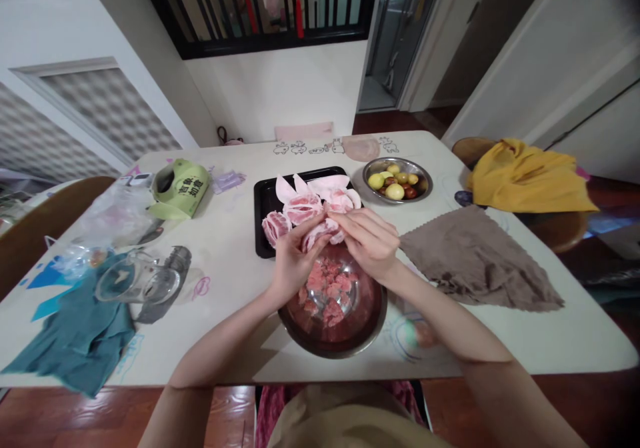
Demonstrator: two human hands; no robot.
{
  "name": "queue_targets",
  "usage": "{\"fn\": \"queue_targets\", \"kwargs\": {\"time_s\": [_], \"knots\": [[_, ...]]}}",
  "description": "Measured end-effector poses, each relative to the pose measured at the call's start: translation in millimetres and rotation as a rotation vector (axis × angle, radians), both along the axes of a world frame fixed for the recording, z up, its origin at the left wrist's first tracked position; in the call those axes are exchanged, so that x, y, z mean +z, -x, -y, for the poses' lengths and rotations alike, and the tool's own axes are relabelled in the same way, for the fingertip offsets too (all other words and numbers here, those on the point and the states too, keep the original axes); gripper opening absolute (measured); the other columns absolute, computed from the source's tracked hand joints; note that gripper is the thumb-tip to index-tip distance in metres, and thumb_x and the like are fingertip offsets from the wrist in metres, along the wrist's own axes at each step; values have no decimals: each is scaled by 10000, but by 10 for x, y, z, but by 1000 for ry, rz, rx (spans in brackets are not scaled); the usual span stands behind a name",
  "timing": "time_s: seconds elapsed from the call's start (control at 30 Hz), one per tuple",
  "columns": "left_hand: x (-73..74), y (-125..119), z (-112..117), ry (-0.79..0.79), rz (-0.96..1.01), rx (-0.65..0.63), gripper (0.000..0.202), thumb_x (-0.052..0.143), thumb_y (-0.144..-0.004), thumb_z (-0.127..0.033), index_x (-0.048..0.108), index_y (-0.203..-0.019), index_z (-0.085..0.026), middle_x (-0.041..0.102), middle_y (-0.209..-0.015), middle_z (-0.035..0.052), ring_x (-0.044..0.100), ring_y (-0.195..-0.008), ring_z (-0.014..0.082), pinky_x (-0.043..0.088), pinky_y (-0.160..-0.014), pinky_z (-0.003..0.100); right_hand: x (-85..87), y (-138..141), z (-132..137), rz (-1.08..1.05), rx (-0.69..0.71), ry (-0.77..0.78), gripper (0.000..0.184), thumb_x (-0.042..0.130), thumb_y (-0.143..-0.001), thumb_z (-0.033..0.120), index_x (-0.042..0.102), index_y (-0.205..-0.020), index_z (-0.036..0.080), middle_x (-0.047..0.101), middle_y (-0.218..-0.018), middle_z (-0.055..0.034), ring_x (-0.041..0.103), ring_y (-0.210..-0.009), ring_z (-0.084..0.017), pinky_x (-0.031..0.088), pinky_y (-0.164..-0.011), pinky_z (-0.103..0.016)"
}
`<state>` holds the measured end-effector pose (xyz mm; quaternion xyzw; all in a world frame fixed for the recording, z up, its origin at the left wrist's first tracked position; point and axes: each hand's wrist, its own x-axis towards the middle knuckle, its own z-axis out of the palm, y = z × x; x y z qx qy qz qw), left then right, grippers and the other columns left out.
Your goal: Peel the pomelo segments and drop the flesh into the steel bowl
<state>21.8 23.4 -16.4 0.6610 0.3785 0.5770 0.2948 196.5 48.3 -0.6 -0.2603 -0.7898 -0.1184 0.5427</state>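
Observation:
My left hand [295, 258] and my right hand [370, 240] meet over a metal bowl [333, 353] near the table's front edge. Between them is a pink pomelo segment [323, 233], gripped by the left fingers and pinched at its upper edge by the right ones. Fingers cover part of it. Loose pieces of pomelo flesh [333, 288] lie inside the bowl. Just behind, a black tray [261, 216] carries several unpeeled pomelo segments [303, 208] and strips of pale pink rind [286, 190].
Right of the tray stands a steel bowl [429, 185] of small yellow and red-brown fruit. A brown cloth [485, 258] lies at right. On the left are a glass pitcher [137, 281], a teal cloth [80, 338], a plastic bag [110, 215] and a green visor [183, 191].

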Motion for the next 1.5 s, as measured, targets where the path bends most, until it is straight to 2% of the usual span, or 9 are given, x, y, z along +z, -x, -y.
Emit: {"fn": "queue_targets", "kwargs": {"time_s": [0.13, 0.4, 0.6, 0.87, 1.0, 1.07, 1.2, 1.37, 1.5], "knots": [[30, 27, -18, -101, -88, 57, 345, 700, -935, -228, 712, -1279, -248, 741, -1288, 71, 708, -1218, 238, 578, -1087, 416, -90, -61, -122, 64, -157, -122, 378, 605, -963, 91, 674, -1326, 167, 768, -866, -56, 728, -884, -174, 595, -879, -296], [80, 46, -33, -205, -174, 148, 322, 668, -949, -190, 720, -1255, -275, 762, -1247, 32, 729, -1172, 207, 582, -1079, 412, -149, -215, -385, 111, -370, -151, 270, 552, -992, 113, 715, -1202, 158, 765, -877, -70, 709, -875, -194, 574, -889, -315], [97, 162, -81, -164, -179, 201, 273, 693, -933, -231, 741, -1201, -258, 780, -1186, 56, 742, -1109, 219, 594, -996, 381, -220, -393, -637, 44, -487, 24, 222, 546, -1020, 200, 765, -1048, 179, 713, -794, -51, 633, -784, -184, 489, -733, -305], [58, 168, -165, -23, -103, 144, 198, 649, -969, -299, 686, -1139, -206, 724, -1105, 72, 699, -1068, 201, 545, -976, 348, -489, -227, -699, 123, -352, 499, 227, 623, -930, 98, 781, -1075, 173, 738, -894, -83, 644, -900, -211, 469, -740, -304], [30, 145, -199, 54, 28, 67, 188, 689, -940, -335, 663, -1065, -196, 698, -1027, 53, 688, -940, 163, 556, -849, 279, -530, -202, -733, 119, -280, 563, 227, 690, -885, 110, 772, -1089, 166, 779, -957, -99, 691, -892, -235, 534, -790, -344], [26, 145, -215, 85, 90, 33, 197, 719, -915, -339, 662, -1043, -200, 686, -1003, 43, 674, -871, 141, 555, -781, 252, -509, -195, -716, 122, -241, 577, 285, 675, -885, 102, 753, -1152, 164, 786, -1035, -112, 710, -949, -259, 561, -834, -377], [46, 164, -238, 92, 173, 41, 253, 777, -862, -316, 670, -1069, -219, 687, -1060, 49, 670, -963, 153, 573, -846, 263, -357, -149, -566, 107, -151, 558, 317, 599, -924, 107, 726, -1205, 180, 772, -1143, -108, 705, -1082, -268, 564, -949, -419], [102, 184, -230, 181, 293, 24, 412, 806, -830, -316, 659, -1206, -237, 692, -1106, 60, 663, -914, 144, 579, -774, 247, -76, -26, -209, -36, 86, 445, 206, 572, -998, 198, 744, -1108, 215, 787, -1034, -64, 726, -945, -205, 584, -925, -404], [153, 182, -186, 206, 316, 43, 337, 815, -826, -323, 684, -1116, -215, 657, -925, 26, 621, -812, 122, 547, -714, 224, 35, 43, 18, -54, 120, 259, 220, 613, -972, 150, 726, -1151, 210, 777, -1050, -76, 722, -985, -202, 609, -924, -414]]}}
